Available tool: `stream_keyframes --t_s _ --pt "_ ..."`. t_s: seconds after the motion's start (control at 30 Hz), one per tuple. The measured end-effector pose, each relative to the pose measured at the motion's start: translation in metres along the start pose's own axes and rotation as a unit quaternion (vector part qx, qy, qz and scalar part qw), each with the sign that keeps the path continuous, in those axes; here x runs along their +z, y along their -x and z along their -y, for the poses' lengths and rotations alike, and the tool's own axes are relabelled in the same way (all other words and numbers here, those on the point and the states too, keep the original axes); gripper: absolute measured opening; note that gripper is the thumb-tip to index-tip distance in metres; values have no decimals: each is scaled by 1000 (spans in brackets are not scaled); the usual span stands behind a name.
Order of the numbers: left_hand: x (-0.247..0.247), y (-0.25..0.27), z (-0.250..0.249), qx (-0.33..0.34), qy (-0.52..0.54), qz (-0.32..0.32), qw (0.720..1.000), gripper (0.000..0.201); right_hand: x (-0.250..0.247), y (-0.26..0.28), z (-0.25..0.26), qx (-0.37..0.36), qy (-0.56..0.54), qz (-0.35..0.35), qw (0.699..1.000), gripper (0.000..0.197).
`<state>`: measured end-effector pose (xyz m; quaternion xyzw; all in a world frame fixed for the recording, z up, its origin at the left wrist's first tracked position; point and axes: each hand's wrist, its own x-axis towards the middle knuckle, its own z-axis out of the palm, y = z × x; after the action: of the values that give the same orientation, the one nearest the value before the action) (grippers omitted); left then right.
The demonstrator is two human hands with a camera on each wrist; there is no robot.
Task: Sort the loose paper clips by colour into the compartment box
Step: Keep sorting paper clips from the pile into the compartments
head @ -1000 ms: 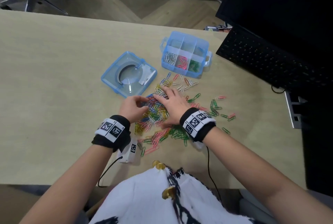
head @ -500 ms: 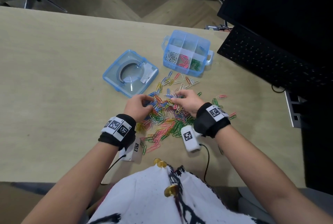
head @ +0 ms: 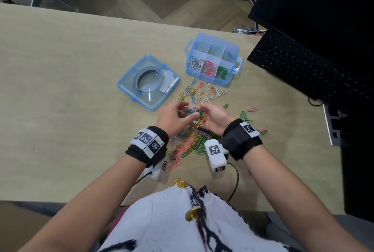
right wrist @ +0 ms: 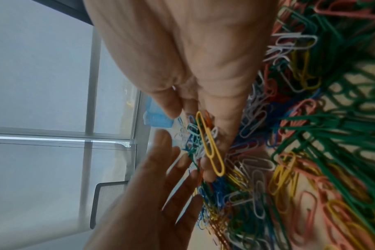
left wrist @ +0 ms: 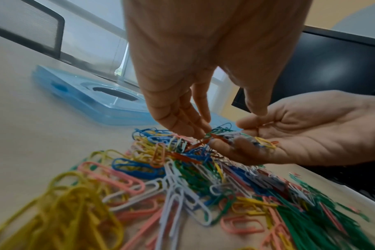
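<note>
Loose paper clips [head: 190, 144] in several colours lie heaped on the desk in front of me. Behind them stands the blue compartment box [head: 206, 80], with white, pink and green clips in its near row. My right hand [head: 210, 117] is turned palm up just above the pile. It cups a small bunch of clips, with a yellow clip [right wrist: 210, 145] hanging at the edge. My left hand [head: 182, 111] hovers beside it. Its straight fingers [left wrist: 195, 128] touch the bunch in the right hand [left wrist: 235, 135], and its thumb stands apart.
The box's blue lid [head: 148, 82] lies flat left of the box. A black keyboard [head: 303, 67] and a monitor fill the right side. More stray clips [head: 204, 91] are scattered between pile and box. Bare desk stretches to the left.
My right hand has turned from palm down on the pile to palm up, lifting a bunch of clips. The left hand has risen and moved in to meet it.
</note>
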<state>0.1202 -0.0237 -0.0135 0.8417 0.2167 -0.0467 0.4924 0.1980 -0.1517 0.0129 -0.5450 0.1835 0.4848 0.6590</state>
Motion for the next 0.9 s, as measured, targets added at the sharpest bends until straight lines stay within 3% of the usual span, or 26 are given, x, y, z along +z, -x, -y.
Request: stream_keyframes --t_s 0.13,0.2,0.33,0.43,0.63,0.8,0.9 --pt "4 -5 -15 -60 19 -45 997 53 4 6 5 -24 -2 -8 1000 29" --pt "4 -12 -22 -129 122 -33 984 52 6 10 10 -43 -2 -17 999 28" --pt "8 -18 -41 -246 410 25 878 42 11 20 21 -60 40 30 997 31" --pt "9 -18 -45 -256 512 54 818 38 13 21 28 -60 97 58 992 30" --pt "1 -19 -45 -264 621 52 736 26 9 19 35 -106 216 10 971 37" --pt "-3 -25 -40 -266 670 28 693 22 1 19 40 -127 179 4 976 29" --pt "-4 -28 -35 -267 667 31 694 21 -3 20 44 -109 133 18 985 25"
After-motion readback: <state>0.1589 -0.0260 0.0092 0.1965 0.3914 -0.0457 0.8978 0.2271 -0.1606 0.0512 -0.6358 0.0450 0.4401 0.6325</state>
